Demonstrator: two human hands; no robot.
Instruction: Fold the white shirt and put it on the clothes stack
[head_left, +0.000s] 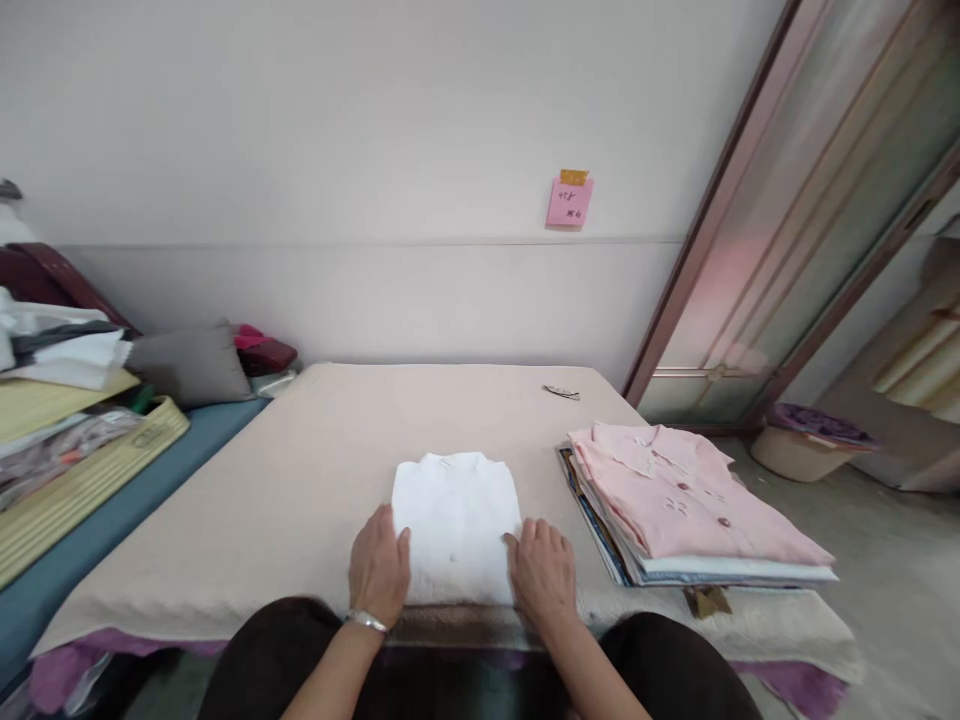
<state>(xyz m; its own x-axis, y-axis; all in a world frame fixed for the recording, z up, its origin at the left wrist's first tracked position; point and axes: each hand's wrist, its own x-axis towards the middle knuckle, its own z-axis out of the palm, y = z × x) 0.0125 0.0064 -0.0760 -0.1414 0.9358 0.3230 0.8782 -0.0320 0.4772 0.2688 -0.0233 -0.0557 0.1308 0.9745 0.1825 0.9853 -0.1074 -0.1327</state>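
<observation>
A small white shirt [456, 520], neatly folded with its collar at the far side, lies flat near the table's front edge. My left hand [379, 565] is at its left edge, fingers bent along the side and thumb by the cloth. On the opposite edge, my right hand [541, 572] has its thumb against the shirt and its fingers curled down beside it. Both hands hold the shirt between them by its sides; the fingertips are partly hidden. To the right, a pink shirt with dark red buttons [679, 490] tops a stack of folded clothes [637, 568].
A cream cloth covers the table [315, 480]. Small thread snips or scissors [561, 392] lie toward the back right. A pink note [570, 203] is taped to the wall. Cushions [191, 362] and piled papers and bags [67, 400] stand at left; a bin [806, 445] is at right.
</observation>
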